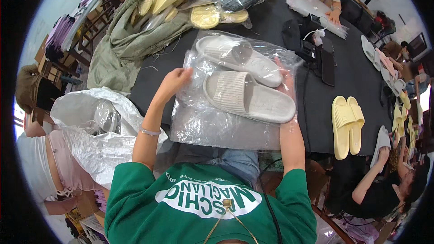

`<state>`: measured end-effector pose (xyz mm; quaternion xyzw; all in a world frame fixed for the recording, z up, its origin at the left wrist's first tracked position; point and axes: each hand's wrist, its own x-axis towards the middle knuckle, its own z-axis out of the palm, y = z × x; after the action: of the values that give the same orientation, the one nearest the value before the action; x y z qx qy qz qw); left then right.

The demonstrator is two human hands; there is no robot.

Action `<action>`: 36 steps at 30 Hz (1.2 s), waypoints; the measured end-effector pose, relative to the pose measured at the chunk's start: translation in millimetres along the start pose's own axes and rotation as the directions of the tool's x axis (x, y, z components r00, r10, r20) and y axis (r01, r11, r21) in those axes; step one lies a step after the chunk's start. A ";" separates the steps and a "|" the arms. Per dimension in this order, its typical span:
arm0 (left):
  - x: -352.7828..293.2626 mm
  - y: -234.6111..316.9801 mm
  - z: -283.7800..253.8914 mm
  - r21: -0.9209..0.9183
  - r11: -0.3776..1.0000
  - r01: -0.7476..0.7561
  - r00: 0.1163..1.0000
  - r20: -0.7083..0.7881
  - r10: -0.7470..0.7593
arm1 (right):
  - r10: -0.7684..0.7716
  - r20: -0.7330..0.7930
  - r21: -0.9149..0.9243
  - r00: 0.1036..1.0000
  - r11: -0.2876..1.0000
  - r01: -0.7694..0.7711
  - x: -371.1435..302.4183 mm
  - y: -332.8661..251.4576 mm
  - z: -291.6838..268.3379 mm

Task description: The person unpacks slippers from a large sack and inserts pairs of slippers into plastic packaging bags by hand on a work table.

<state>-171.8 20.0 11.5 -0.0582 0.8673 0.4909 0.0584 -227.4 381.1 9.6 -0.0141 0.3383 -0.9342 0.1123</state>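
A pair of pale grey slide slippers (271, 103) lies in a clear plastic bag (217, 131) above the table's near side. The two slippers sit side by side, toes to the left and heels to the right. At the bag's left edge, my left hand (177, 80) has its fingers closed on the plastic. My right hand (288, 83) is at the heel end, gripping the slippers; part of it shows through the film. Whether that hand is inside the bag or behind it, I cannot tell.
Yellow slippers (347, 124) stand on the dark table to the right, near a phone (327, 65) and cables. Bagged slippers pile on green cloth (131, 40) at the far left. A white sack (86, 122) is at my left. Co-workers sit across and to the right.
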 end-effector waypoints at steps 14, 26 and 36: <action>-91.7 -10.9 10.7 0.079 0.976 0.201 0.954 -0.242 -0.177 | -0.015 0.053 0.035 0.998 0.999 0.014 2.1 10.9 -41.1; -96.9 -7.6 42.8 0.341 0.933 0.111 0.939 -0.343 0.013 | -0.415 -0.075 -0.835 0.907 0.524 0.171 -43.6 -65.8 -9.0; -102.9 -17.6 32.5 0.389 0.920 0.043 0.922 -0.369 0.113 | 0.136 -0.259 -0.734 0.956 0.616 -0.286 -104.1 -59.6 -11.5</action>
<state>-66.1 43.3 -3.7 -0.1246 0.9428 0.2883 -0.1113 -139.0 455.6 43.7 0.0634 0.7084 -0.6809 0.1745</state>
